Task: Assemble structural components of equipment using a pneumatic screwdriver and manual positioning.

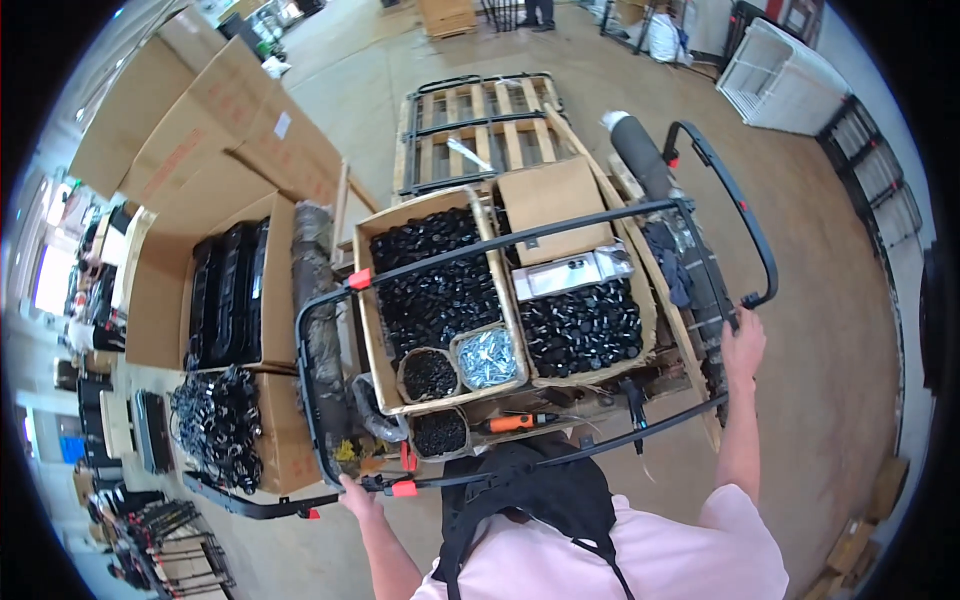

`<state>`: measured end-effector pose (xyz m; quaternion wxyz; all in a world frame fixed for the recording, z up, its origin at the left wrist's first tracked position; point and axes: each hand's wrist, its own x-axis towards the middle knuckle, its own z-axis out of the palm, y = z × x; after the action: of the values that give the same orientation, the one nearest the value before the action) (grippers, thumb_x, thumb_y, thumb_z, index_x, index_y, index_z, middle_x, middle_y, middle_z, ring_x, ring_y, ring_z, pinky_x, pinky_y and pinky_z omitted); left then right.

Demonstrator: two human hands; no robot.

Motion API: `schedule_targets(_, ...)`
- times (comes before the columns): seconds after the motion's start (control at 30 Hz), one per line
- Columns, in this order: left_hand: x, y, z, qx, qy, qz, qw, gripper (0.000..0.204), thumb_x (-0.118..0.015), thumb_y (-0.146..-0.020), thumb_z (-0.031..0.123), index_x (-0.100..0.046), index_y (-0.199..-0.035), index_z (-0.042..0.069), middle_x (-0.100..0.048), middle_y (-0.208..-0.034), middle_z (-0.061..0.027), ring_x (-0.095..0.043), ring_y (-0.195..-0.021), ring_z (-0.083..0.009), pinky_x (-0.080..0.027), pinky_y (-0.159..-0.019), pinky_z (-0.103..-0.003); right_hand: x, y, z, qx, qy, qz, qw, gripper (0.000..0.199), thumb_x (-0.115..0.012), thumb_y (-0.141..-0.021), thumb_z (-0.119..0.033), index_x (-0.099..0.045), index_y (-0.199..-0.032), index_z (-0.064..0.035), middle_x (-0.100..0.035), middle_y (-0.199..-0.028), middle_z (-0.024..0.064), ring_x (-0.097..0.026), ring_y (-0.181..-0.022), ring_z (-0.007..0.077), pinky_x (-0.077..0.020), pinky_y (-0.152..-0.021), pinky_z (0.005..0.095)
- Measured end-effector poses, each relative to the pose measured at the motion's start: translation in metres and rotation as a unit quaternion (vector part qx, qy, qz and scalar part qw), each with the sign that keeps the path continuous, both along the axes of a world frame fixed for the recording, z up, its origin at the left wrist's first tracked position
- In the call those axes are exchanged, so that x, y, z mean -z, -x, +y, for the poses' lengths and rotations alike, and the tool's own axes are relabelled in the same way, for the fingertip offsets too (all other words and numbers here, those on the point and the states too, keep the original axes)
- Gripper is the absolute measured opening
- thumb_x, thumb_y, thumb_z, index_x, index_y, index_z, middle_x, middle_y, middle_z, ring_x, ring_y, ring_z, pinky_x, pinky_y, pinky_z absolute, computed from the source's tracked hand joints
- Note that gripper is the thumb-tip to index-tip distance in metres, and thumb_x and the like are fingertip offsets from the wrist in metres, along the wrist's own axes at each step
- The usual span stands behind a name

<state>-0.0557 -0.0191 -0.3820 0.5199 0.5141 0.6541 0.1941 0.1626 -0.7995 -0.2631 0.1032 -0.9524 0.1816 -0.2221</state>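
I hold a large black tubular metal frame (520,237) with red clips on it, level in front of my body. My left hand (361,498) is closed on its near left corner, beside a red clip. On the right side, my right hand (743,345) grips the frame near the end of a bent arm. Beneath it lie a box of small black parts (435,275) and another box of black parts (585,325). Small tubs of silver screws (487,358) and black screws (430,375) stand inside the left box. An orange power tool (520,422) lies close to my black apron.
Left stands a tall open carton (160,290) holding black parts, with a heap of black pieces (215,425) nearer me. A wrapped roll (640,155) leans at right. Beyond the boxes lies a wooden pallet (508,145) with black frames on it. A white rack (780,75) stands far right.
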Motion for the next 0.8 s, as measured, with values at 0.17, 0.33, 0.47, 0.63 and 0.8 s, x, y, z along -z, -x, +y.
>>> schedule_targets(0.17, -0.063, -0.032, -0.035, 0.13, -0.371, 0.07, 0.917, 0.051, -0.058, -0.108, 0.032, -0.051, -0.141, -0.007, -0.063, -0.128, -0.0198, -0.061, -0.117, -0.0297, -0.049, -0.104, -0.041, 0.005, -0.025, 0.078, -0.215, -0.15, 0.082, 0.962, 0.025, -0.07, -0.086, -0.016, -0.073, -0.107, -0.0035, -0.073, -0.107, 0.0178, -0.069, -0.101, 0.039, -0.0545, -0.09, 0.0463)
schedule_targets(0.33, -0.123, -0.125, -0.145, 0.368, -0.291, -0.068, 0.881, 0.021, -0.06, -0.107, 0.015, -0.069, -0.117, 0.0, -0.069, -0.11, -0.0093, -0.065, -0.102, -0.0187, -0.053, -0.091, -0.034, 0.098, -0.065, 0.147, -0.286, -0.138, 0.212, 0.924, 0.03, -0.067, -0.088, -0.016, -0.069, -0.117, -0.0091, -0.067, -0.11, 0.0151, -0.067, -0.105, 0.0392, -0.0545, -0.094, 0.0491)
schedule_targets(0.47, -0.14, -0.17, -0.263, 0.616, -0.297, -0.117, 0.72, 0.013, -0.067, -0.1, 0.008, -0.072, -0.11, 0.002, -0.072, -0.102, -0.0143, -0.07, -0.094, -0.0268, -0.055, -0.087, -0.037, 0.145, -0.11, 0.166, -0.254, -0.128, 0.162, 0.945, 0.036, -0.066, -0.089, -0.012, -0.066, -0.125, -0.009, -0.064, -0.115, 0.0167, -0.066, -0.107, 0.0385, -0.055, -0.093, 0.0489)
schedule_targets(0.63, -0.12, -0.178, -0.337, 0.764, -0.249, -0.152, 0.576, 0.015, -0.068, -0.097, 0.009, -0.072, -0.111, 0.003, -0.072, -0.105, -0.0156, -0.069, -0.1, -0.0351, -0.055, -0.089, -0.043, 0.163, -0.132, 0.185, -0.288, -0.038, 0.19, 0.938, 0.036, -0.059, -0.092, -0.006, -0.063, -0.128, -0.0083, -0.059, -0.122, 0.016, -0.065, -0.11, 0.0369, -0.055, -0.092, 0.0502)
schedule_targets(0.8, -0.093, -0.201, -0.371, 0.792, -0.218, -0.104, 0.56, 0.017, -0.066, -0.099, 0.012, -0.071, -0.112, 0.003, -0.071, -0.109, -0.0161, -0.068, -0.103, -0.0364, -0.054, -0.089, -0.044, 0.164, -0.133, 0.182, -0.319, -0.054, 0.189, 0.927, 0.025, -0.058, -0.092, -0.006, -0.061, -0.116, -0.0071, -0.061, -0.125, 0.0161, -0.064, -0.114, 0.0338, -0.0554, -0.094, 0.0474)
